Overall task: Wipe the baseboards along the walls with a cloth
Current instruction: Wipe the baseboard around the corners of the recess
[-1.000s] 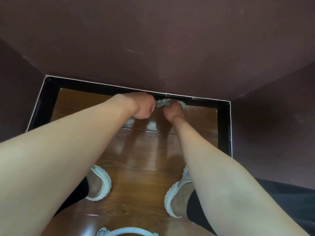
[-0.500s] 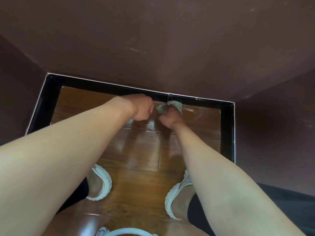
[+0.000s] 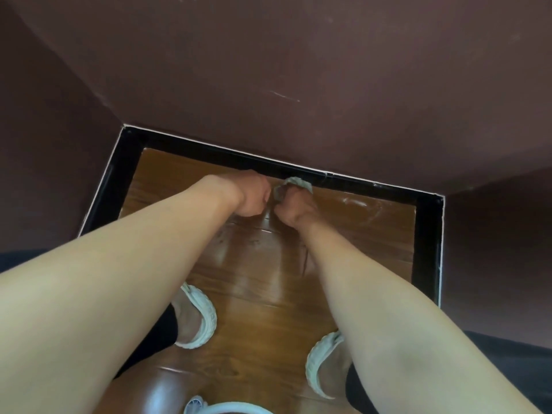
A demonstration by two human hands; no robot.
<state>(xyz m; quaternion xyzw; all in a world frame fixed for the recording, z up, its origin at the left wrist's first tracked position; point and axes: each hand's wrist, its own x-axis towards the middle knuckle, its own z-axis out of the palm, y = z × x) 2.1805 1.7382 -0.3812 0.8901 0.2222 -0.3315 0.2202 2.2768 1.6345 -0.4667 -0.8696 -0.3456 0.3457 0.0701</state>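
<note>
— While the right hand [image 3: 295, 215] has its fingers clamped on the crumpled grey-green cloth [image 3: 294, 183], where does the cloth sit?
— Against the black baseboard strip [image 3: 209, 155] at the far wall. It runs left to right, reaching corners both sides.
— And the left hand [image 3: 254, 195]?
— Just beside it, fingers curled in a fist, nothing visible inside.
— Room?
— Glossy brown wooden floor [image 3: 260, 264], dark maroon walls [image 3: 268, 70] closing in on three sides.

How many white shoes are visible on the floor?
2: the left shoe under the left forearm, the right shoe beside the right forearm. Both are partly hidden by the arms; a white rim at the bottom edge is unidentifiable.
</note>
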